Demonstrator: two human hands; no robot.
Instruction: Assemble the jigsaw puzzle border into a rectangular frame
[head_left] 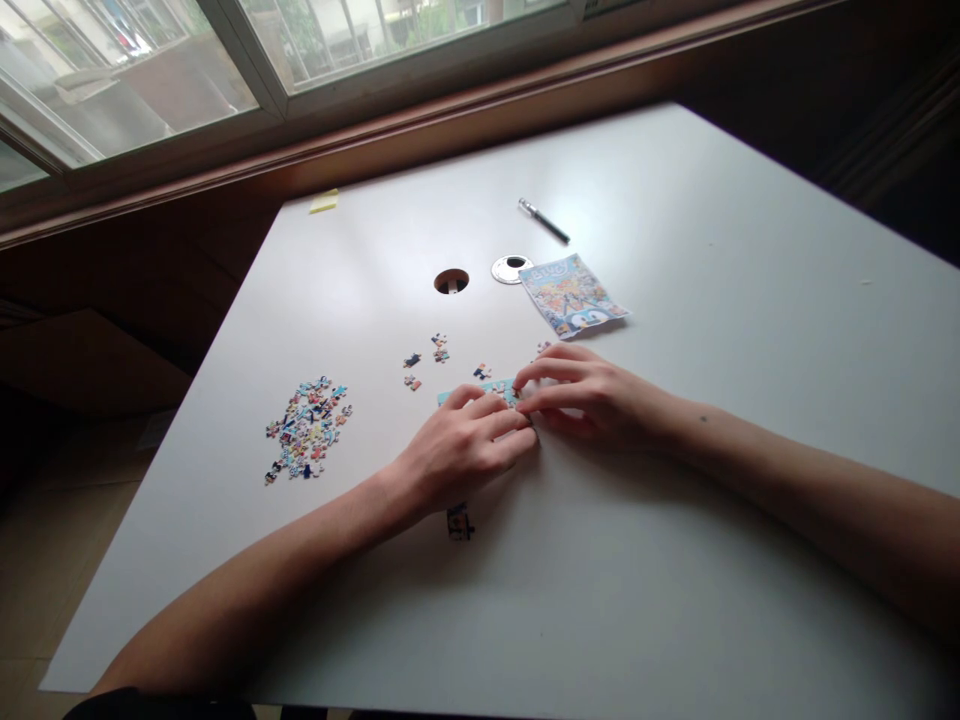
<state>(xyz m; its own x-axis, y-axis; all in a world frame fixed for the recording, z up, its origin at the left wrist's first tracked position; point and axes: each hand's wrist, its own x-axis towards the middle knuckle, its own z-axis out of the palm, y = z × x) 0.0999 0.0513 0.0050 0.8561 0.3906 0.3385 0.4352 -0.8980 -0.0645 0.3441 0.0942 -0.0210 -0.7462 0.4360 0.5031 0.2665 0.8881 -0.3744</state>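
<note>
While the left hand (469, 435) is bending its fingers over the partly joined puzzle (499, 387) on the table (750, 300), the right hand (589, 390) is curving narrowly at its right end; cannot tell if either is gripping pieces. Loose pieces (309, 425) are lying heaped leftward.

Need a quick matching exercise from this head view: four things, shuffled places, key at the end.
1. Pen
2. Pile of puzzle pieces
3. Yellow note
4. Right hand

A. At the light-blue puzzle section
B. Near the far left corner of the table
C. Just beyond the printed sheet
D. Spread in a heap, left of the left hand

Pairs: 1-C, 2-D, 3-B, 4-A
</note>
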